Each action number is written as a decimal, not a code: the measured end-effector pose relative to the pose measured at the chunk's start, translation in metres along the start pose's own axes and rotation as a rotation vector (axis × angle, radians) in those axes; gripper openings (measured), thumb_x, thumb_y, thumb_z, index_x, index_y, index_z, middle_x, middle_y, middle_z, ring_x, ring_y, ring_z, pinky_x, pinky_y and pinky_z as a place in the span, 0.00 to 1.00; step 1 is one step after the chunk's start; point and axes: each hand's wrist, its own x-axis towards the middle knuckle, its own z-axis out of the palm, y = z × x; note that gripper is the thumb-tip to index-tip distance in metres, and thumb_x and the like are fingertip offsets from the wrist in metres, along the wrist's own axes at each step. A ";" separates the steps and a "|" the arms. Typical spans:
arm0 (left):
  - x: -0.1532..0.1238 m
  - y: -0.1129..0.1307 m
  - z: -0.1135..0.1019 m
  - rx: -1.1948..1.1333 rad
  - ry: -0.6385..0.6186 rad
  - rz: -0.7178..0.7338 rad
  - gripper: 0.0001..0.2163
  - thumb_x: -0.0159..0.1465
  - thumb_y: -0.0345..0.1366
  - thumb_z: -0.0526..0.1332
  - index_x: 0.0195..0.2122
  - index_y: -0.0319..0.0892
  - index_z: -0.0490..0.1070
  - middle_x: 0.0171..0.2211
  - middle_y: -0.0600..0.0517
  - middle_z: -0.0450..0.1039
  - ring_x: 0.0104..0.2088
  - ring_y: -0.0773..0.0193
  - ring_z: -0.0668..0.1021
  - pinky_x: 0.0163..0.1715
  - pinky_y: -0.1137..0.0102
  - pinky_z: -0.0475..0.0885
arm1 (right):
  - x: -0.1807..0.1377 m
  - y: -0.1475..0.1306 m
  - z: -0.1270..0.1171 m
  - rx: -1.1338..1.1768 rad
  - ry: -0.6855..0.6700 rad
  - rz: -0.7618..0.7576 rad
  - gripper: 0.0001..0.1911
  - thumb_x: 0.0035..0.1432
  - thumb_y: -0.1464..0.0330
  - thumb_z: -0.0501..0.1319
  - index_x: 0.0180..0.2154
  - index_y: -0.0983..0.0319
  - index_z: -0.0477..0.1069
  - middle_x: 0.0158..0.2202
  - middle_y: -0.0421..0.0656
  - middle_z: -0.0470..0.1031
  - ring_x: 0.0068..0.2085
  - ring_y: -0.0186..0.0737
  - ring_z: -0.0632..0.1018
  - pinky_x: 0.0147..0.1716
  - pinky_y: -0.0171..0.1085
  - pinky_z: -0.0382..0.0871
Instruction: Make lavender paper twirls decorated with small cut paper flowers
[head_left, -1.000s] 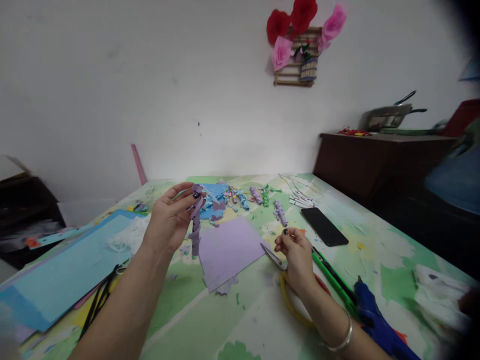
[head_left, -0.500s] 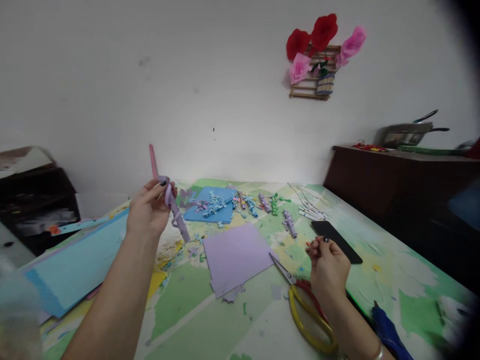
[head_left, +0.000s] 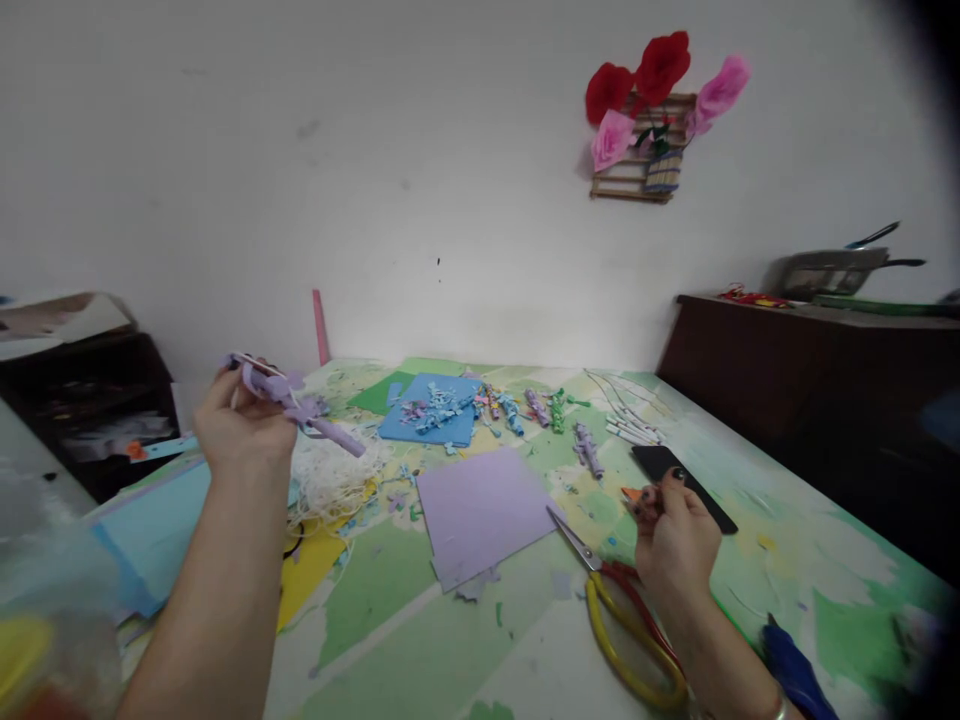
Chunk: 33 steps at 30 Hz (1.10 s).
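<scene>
Left hand [head_left: 251, 430] clasps a slim lilac roll [head_left: 337, 436] (its flaps curling outward); right hand [head_left: 679, 540] curls, fingertips together.

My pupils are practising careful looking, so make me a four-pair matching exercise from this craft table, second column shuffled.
1. Scissors
2. Leftmost lilac roll
3. Glue gun
4. Red flowers

A. in the left hand
B. up on the wall
C. tips at the lilac sheet's right corner
D. blue, right of the scissors

Pairs: 1-C, 2-A, 3-D, 4-B
</scene>
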 end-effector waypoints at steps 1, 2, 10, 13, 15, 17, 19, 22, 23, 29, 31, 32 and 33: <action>-0.001 0.002 0.003 -0.050 0.076 0.034 0.16 0.69 0.30 0.47 0.24 0.38 0.64 0.19 0.58 0.73 0.23 0.75 0.77 0.22 0.70 0.56 | -0.001 0.000 0.000 0.000 -0.001 0.001 0.23 0.35 0.57 0.74 0.20 0.62 0.63 0.15 0.32 0.65 0.18 0.25 0.65 0.18 0.25 0.65; -0.002 0.003 0.008 -0.091 0.146 0.047 0.14 0.67 0.28 0.49 0.23 0.38 0.64 0.20 0.58 0.74 0.22 0.74 0.76 0.22 0.71 0.58 | -0.001 0.001 0.000 -0.007 -0.008 0.006 0.23 0.37 0.56 0.73 0.20 0.62 0.64 0.15 0.32 0.65 0.18 0.24 0.64 0.18 0.26 0.65; -0.025 -0.029 0.074 -0.075 0.104 -0.115 0.10 0.49 0.21 0.63 0.30 0.41 0.71 0.25 0.55 0.76 0.25 0.68 0.77 0.26 0.74 0.74 | -0.019 0.022 0.000 -0.169 -0.337 -0.015 0.18 0.40 0.60 0.72 0.29 0.64 0.72 0.21 0.36 0.73 0.21 0.26 0.70 0.23 0.27 0.68; -0.048 -0.038 0.100 0.009 -0.053 -0.203 0.13 0.48 0.22 0.66 0.35 0.40 0.71 0.27 0.53 0.76 0.25 0.64 0.78 0.24 0.71 0.75 | -0.034 0.025 0.004 -0.247 -0.476 0.045 0.17 0.39 0.61 0.72 0.30 0.64 0.72 0.23 0.42 0.78 0.23 0.33 0.75 0.27 0.34 0.72; -0.062 -0.039 0.113 0.048 -0.142 -0.252 0.14 0.48 0.22 0.67 0.35 0.39 0.71 0.27 0.53 0.75 0.25 0.64 0.78 0.23 0.73 0.74 | -0.046 0.023 0.008 -0.270 -0.536 0.124 0.17 0.39 0.62 0.72 0.29 0.64 0.71 0.24 0.45 0.79 0.23 0.36 0.77 0.28 0.36 0.73; -0.073 -0.040 0.121 0.059 -0.206 -0.294 0.14 0.48 0.23 0.68 0.35 0.39 0.71 0.28 0.53 0.75 0.27 0.65 0.78 0.24 0.73 0.75 | -0.055 0.020 0.012 -0.289 -0.578 0.162 0.16 0.39 0.63 0.73 0.27 0.63 0.71 0.23 0.45 0.79 0.23 0.38 0.78 0.27 0.36 0.74; -0.081 -0.040 0.127 0.057 -0.259 -0.329 0.14 0.49 0.24 0.68 0.36 0.38 0.71 0.29 0.52 0.75 0.28 0.65 0.78 0.27 0.72 0.76 | -0.060 0.015 0.018 -0.285 -0.606 0.141 0.14 0.39 0.64 0.73 0.24 0.63 0.70 0.20 0.43 0.78 0.22 0.38 0.77 0.24 0.35 0.73; -0.089 -0.042 0.131 0.058 -0.315 -0.371 0.15 0.49 0.24 0.69 0.37 0.39 0.71 0.30 0.52 0.76 0.29 0.65 0.78 0.31 0.70 0.77 | -0.062 0.004 0.032 -0.267 -0.664 0.097 0.12 0.42 0.63 0.71 0.24 0.63 0.72 0.19 0.42 0.77 0.19 0.36 0.76 0.22 0.35 0.72; -0.091 -0.042 0.133 0.058 -0.326 -0.384 0.15 0.49 0.24 0.69 0.37 0.39 0.71 0.30 0.52 0.76 0.29 0.65 0.78 0.32 0.70 0.77 | -0.061 0.000 0.039 -0.270 -0.697 0.088 0.11 0.43 0.63 0.70 0.26 0.63 0.74 0.20 0.42 0.78 0.20 0.36 0.76 0.24 0.36 0.73; -0.099 -0.039 0.140 0.003 -0.348 -0.439 0.14 0.51 0.23 0.67 0.38 0.39 0.70 0.30 0.53 0.75 0.27 0.67 0.78 0.30 0.71 0.77 | -0.050 -0.032 0.081 -0.370 -0.840 -0.143 0.12 0.42 0.76 0.59 0.28 0.60 0.79 0.31 0.42 0.81 0.36 0.42 0.81 0.45 0.45 0.73; -0.101 -0.037 0.141 -0.014 -0.373 -0.445 0.14 0.51 0.24 0.67 0.38 0.39 0.70 0.29 0.53 0.75 0.27 0.66 0.78 0.29 0.71 0.77 | -0.048 -0.039 0.090 -0.437 -0.840 -0.251 0.16 0.42 0.77 0.58 0.30 0.59 0.80 0.35 0.42 0.81 0.43 0.44 0.79 0.50 0.46 0.69; -0.102 -0.036 0.141 -0.021 -0.388 -0.444 0.14 0.51 0.24 0.67 0.38 0.39 0.70 0.30 0.53 0.74 0.28 0.65 0.78 0.29 0.71 0.77 | -0.048 -0.041 0.093 -0.449 -0.833 -0.283 0.15 0.43 0.77 0.59 0.32 0.59 0.80 0.36 0.42 0.81 0.45 0.44 0.78 0.51 0.46 0.67; -0.103 -0.035 0.142 -0.027 -0.402 -0.442 0.14 0.51 0.24 0.67 0.38 0.39 0.70 0.30 0.53 0.74 0.28 0.65 0.78 0.29 0.70 0.77 | -0.049 -0.041 0.095 -0.442 -0.831 -0.288 0.12 0.44 0.75 0.60 0.32 0.59 0.79 0.37 0.43 0.80 0.46 0.44 0.77 0.51 0.45 0.67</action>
